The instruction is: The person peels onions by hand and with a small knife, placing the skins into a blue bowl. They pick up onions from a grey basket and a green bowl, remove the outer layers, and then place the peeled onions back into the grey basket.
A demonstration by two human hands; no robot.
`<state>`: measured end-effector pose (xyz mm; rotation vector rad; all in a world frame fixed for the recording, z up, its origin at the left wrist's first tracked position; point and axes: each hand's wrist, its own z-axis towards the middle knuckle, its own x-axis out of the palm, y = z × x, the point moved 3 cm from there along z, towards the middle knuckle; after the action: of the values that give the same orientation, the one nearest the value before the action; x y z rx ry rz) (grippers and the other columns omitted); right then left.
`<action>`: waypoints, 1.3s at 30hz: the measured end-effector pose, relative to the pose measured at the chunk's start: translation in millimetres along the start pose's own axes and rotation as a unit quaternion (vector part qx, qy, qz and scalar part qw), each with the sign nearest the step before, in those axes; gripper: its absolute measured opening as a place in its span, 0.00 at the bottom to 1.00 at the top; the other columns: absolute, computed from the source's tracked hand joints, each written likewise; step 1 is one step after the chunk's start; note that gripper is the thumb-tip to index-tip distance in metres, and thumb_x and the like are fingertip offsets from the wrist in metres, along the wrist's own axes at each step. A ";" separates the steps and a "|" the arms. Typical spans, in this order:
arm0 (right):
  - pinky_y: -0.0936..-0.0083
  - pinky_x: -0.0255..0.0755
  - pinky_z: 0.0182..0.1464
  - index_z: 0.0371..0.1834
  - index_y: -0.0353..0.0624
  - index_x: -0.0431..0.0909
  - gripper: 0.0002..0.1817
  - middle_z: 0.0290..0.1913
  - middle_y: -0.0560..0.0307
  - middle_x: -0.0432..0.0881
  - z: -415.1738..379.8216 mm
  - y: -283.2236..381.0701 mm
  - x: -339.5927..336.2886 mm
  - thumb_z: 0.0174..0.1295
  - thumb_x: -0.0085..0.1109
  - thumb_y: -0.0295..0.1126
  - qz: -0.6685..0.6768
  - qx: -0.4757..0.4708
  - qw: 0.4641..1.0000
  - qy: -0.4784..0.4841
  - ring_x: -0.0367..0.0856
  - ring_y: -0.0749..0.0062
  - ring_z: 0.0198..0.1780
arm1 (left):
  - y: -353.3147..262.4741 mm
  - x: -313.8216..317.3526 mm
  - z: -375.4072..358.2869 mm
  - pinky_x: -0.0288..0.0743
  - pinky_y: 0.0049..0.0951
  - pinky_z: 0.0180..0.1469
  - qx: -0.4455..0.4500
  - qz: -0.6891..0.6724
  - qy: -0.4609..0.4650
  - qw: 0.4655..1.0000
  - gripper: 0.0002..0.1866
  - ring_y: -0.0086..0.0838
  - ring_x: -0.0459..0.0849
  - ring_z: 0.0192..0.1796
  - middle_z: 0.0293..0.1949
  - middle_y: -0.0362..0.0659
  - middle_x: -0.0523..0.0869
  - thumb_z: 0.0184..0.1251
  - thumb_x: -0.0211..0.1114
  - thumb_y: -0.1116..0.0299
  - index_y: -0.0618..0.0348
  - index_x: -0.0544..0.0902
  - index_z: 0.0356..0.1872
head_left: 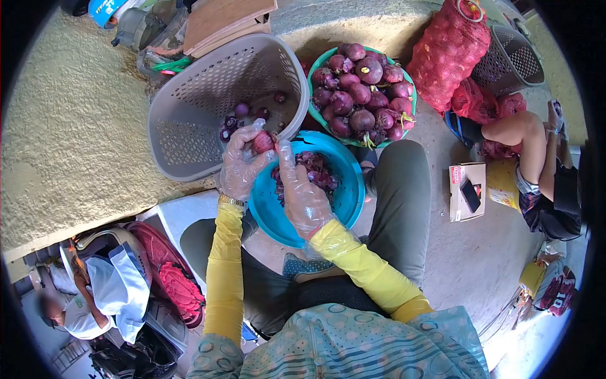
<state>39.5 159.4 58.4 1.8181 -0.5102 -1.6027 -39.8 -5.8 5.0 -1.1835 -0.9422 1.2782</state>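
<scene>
Both hands wear clear plastic gloves below yellow sleeves. My left hand (238,165) grips a red onion (264,143) between thumb and fingers, above the near rim of the grey basket (189,136). Close beside the onion is my right hand (304,197), its index finger stretched along and the other fingers curled in. Whatever those curled fingers hold, if anything, is hidden. Beneath the hands stands a blue basin (265,218) with dark red onion skins (319,169) in it. Several peeled purple onions (242,110) lie at the bottom of the basket.
A green-rimmed basin (410,79) heaped with red onions stands ahead, right of the basket. Behind it leans a red mesh sack (449,50). A phone (470,194) rests on a cardboard box (457,205) at right. Other people sit at far right and lower left.
</scene>
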 end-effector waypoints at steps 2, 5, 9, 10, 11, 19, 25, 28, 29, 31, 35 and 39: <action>0.57 0.83 0.33 0.85 0.40 0.38 0.53 0.48 0.36 0.77 1.3 3.3 -1.5 0.57 0.58 0.18 -0.015 0.019 0.999 0.024 0.87 0.44 0.33 | 3.1 -3.7 0.0 0.71 0.37 0.73 0.012 0.011 0.009 1.000 0.29 0.38 0.75 0.70 0.68 0.49 0.75 0.54 0.79 0.80 0.61 0.79 0.59; 0.57 0.83 0.32 0.85 0.41 0.38 0.51 0.46 0.37 0.78 2.9 4.2 2.0 0.59 0.57 0.20 -0.037 0.023 0.999 0.027 0.87 0.44 0.32 | 0.3 0.5 -1.0 0.72 0.37 0.72 0.008 0.005 0.011 1.000 0.29 0.38 0.75 0.71 0.68 0.49 0.76 0.54 0.78 0.81 0.61 0.79 0.58; 0.56 0.83 0.33 0.84 0.38 0.41 0.47 0.44 0.38 0.80 9.5 7.8 4.1 0.62 0.55 0.22 -0.061 0.037 0.997 0.021 0.88 0.44 0.34 | -3.8 -0.8 2.9 0.72 0.37 0.72 0.010 0.003 0.023 1.000 0.29 0.38 0.75 0.71 0.68 0.50 0.76 0.55 0.77 0.82 0.61 0.78 0.59; 0.55 0.83 0.33 0.83 0.37 0.42 0.46 0.44 0.38 0.81 8.7 9.7 0.9 0.62 0.54 0.22 -0.059 0.041 0.997 0.032 0.88 0.43 0.35 | -6.3 -0.6 2.8 0.72 0.37 0.72 0.008 0.012 0.033 0.999 0.29 0.38 0.75 0.71 0.67 0.50 0.76 0.55 0.77 0.82 0.61 0.78 0.59; 0.55 0.83 0.33 0.83 0.37 0.42 0.46 0.44 0.38 0.81 9.6 12.0 -1.4 0.62 0.54 0.22 -0.062 0.040 0.997 0.031 0.88 0.43 0.35 | -8.4 -0.4 4.1 0.72 0.37 0.72 0.010 0.010 0.032 0.999 0.29 0.38 0.75 0.71 0.67 0.50 0.76 0.55 0.77 0.82 0.61 0.78 0.59; 0.50 0.81 0.40 0.81 0.34 0.49 0.42 0.39 0.31 0.84 16.6 7.9 -3.6 0.61 0.53 0.20 -0.010 0.019 1.000 0.017 0.87 0.38 0.39 | -8.7 1.0 3.8 0.66 0.40 0.75 -0.011 -0.016 0.033 0.999 0.27 0.40 0.74 0.72 0.69 0.52 0.78 0.56 0.79 0.72 0.61 0.80 0.58; 0.42 0.76 0.42 0.83 0.45 0.46 0.42 0.35 0.31 0.84 22.0 4.6 -7.0 0.65 0.50 0.21 0.001 0.070 0.997 0.039 0.84 0.33 0.38 | -2.8 0.0 5.6 0.75 0.36 0.69 -0.004 -0.035 0.022 0.999 0.29 0.37 0.78 0.68 0.67 0.50 0.79 0.54 0.81 0.76 0.60 0.81 0.59; 0.40 0.76 0.42 0.83 0.48 0.47 0.42 0.36 0.30 0.85 18.5 5.4 -9.0 0.66 0.51 0.22 -0.003 0.070 0.997 0.035 0.85 0.32 0.38 | -3.9 -0.1 6.0 0.75 0.36 0.69 0.008 -0.033 0.032 0.999 0.29 0.36 0.78 0.68 0.67 0.50 0.79 0.54 0.80 0.76 0.60 0.81 0.58; 0.40 0.76 0.42 0.83 0.48 0.47 0.42 0.36 0.30 0.85 17.6 7.7 -11.2 0.66 0.51 0.22 -0.003 0.069 0.997 0.036 0.85 0.32 0.38 | -4.2 -0.3 6.3 0.75 0.36 0.69 0.009 -0.033 0.031 0.999 0.29 0.36 0.78 0.68 0.67 0.50 0.79 0.54 0.80 0.76 0.60 0.81 0.58; 0.41 0.75 0.42 0.82 0.46 0.51 0.39 0.34 0.29 0.84 13.9 10.8 -16.7 0.66 0.52 0.23 -0.003 0.098 0.994 0.044 0.85 0.32 0.38 | -1.0 0.8 5.5 0.75 0.35 0.69 -0.014 -0.044 0.031 0.998 0.29 0.36 0.79 0.67 0.67 0.50 0.80 0.53 0.80 0.77 0.60 0.80 0.59; 0.44 0.78 0.40 0.83 0.41 0.49 0.44 0.35 0.30 0.85 18.4 8.5 -12.8 0.61 0.53 0.20 -0.013 0.058 0.998 0.030 0.86 0.36 0.37 | -0.7 -0.7 5.4 0.76 0.35 0.68 -0.008 -0.041 0.009 0.999 0.30 0.34 0.80 0.66 0.66 0.50 0.81 0.53 0.80 0.77 0.61 0.80 0.59; 0.44 0.78 0.41 0.82 0.37 0.50 0.42 0.33 0.31 0.85 12.8 10.8 -18.7 0.62 0.53 0.21 0.000 0.050 0.998 0.023 0.86 0.36 0.37 | -2.2 1.1 6.2 0.77 0.34 0.67 -0.007 -0.015 0.022 1.000 0.28 0.34 0.80 0.66 0.66 0.50 0.81 0.54 0.79 0.77 0.63 0.79 0.58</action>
<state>25.1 161.5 78.8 1.9235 -0.5802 -1.5568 -45.4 -3.8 8.1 -1.1990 -0.9355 1.2185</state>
